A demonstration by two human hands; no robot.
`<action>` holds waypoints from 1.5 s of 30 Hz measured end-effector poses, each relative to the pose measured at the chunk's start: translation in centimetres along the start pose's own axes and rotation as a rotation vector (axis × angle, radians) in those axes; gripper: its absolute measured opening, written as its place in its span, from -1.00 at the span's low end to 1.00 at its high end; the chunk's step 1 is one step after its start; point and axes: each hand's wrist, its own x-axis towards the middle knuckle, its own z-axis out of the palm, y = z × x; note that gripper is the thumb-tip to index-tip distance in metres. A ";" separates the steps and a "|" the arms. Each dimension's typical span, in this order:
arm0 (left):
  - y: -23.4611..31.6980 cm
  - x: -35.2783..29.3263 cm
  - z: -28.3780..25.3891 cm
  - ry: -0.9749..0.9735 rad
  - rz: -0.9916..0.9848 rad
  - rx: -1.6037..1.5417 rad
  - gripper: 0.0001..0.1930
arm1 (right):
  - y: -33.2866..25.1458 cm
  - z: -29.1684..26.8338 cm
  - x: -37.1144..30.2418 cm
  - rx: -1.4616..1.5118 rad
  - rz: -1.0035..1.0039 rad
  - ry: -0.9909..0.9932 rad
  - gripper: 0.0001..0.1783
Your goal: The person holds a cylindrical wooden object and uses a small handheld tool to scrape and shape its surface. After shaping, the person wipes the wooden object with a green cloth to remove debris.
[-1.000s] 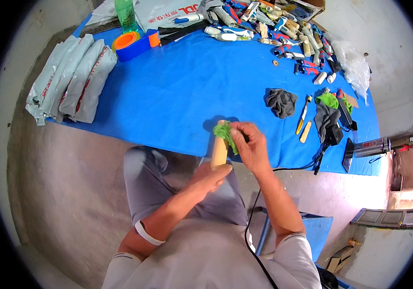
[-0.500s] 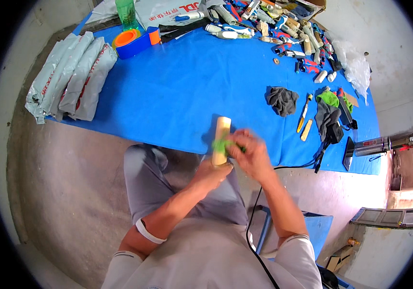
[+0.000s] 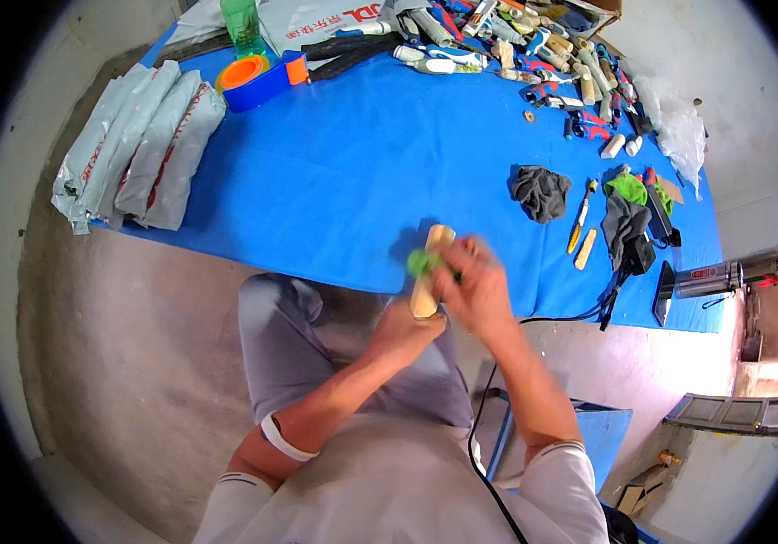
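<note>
My left hand [image 3: 407, 330] is closed around the lower end of a pale cream-yellow, elongated piece [image 3: 423, 297], held slanting at the table's front edge. Its exact kind cannot be made out. In my right hand [image 3: 480, 286], blurred by motion, the fingers pinch a small bright green cloth [image 3: 420, 263] that lies across the middle of this piece. The cloth hides part of the surface. To the right on the table are a crumpled dark grey cloth [image 3: 541, 193], a yellow-and-white toothbrush [image 3: 582, 218] and a small tan strip [image 3: 586, 249].
A blue cloth [image 3: 344, 172] covers the table. Grey plastic mailers [image 3: 149, 154] lie at the left, near a blue tape dispenser [image 3: 267, 86] and a green bottle [image 3: 242, 27]. Many tool handles [image 3: 543, 68] are heaped at the back right. A black cable [image 3: 472, 435] runs past my right arm.
The cream-yellow piece now leans further right at its top. My right hand and the green cloth have shifted slightly along it. The whole view has moved a little.
</note>
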 end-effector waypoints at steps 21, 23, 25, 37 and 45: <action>1.3 -0.5 -0.4 -0.152 -0.312 -0.225 -0.73 | 4.1 1.8 2.9 0.266 0.132 0.247 -0.81; 1.5 -0.7 -0.4 -0.120 -0.317 -0.162 -0.74 | 3.4 1.7 2.0 0.209 0.089 0.234 -0.80; 1.2 -1.0 -0.5 -0.111 -0.309 -0.191 -0.75 | 2.2 1.9 0.0 0.164 0.042 0.207 -0.79; 1.1 -0.9 -0.8 -0.013 -0.049 0.424 -0.60 | 1.7 0.0 1.2 0.031 0.117 0.204 -0.78; 0.6 -1.6 -1.4 -0.022 -0.018 0.430 -0.59 | 3.9 -0.3 -1.3 0.922 0.656 0.295 -0.78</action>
